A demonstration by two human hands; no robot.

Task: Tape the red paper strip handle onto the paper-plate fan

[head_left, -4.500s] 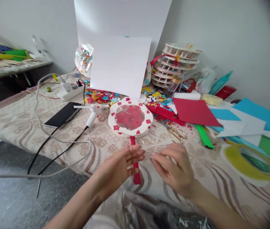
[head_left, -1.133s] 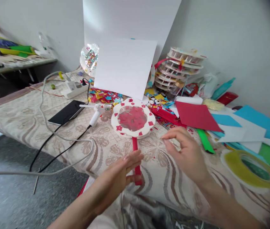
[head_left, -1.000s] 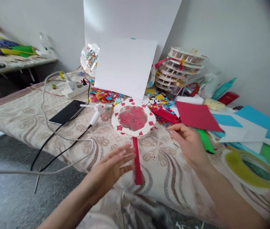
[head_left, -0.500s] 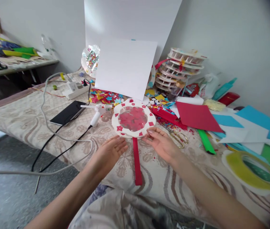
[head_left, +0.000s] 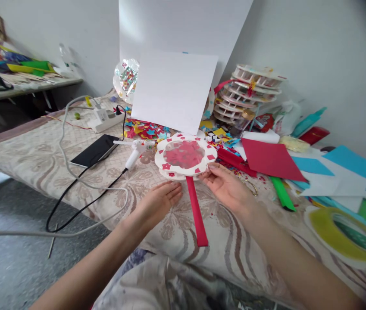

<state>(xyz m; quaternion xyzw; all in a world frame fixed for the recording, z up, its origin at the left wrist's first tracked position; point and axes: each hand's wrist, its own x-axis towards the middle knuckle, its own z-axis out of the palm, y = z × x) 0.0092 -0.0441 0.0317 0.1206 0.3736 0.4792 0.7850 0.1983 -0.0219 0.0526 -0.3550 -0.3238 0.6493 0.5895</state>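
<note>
A flower-shaped paper fan [head_left: 184,154] is in front of me, its white scalloped rim dotted with red squares and small red flowers. Its see-through centre shows red pieces. A flat red handle [head_left: 197,215] runs from the rim toward me. My right hand [head_left: 226,184] pinches the fan's lower right edge between thumb and fingers. My left hand [head_left: 163,199] holds nothing; its fingers are stretched out just below the rim, left of the handle. A white glue gun [head_left: 133,157] with a glue stick in its back lies to the fan's left.
A black phone [head_left: 94,150] and a power strip [head_left: 105,122] lie at the left among cables. Behind stand a white board [head_left: 174,90] and stacked white rings [head_left: 250,92]. Coloured paper [head_left: 271,160] and a yellow tape roll [head_left: 344,234] are at the right.
The fan has turned and tilted, its handle end swinging rightward. My left hand has come slightly right. The whole view has also shifted a little.
</note>
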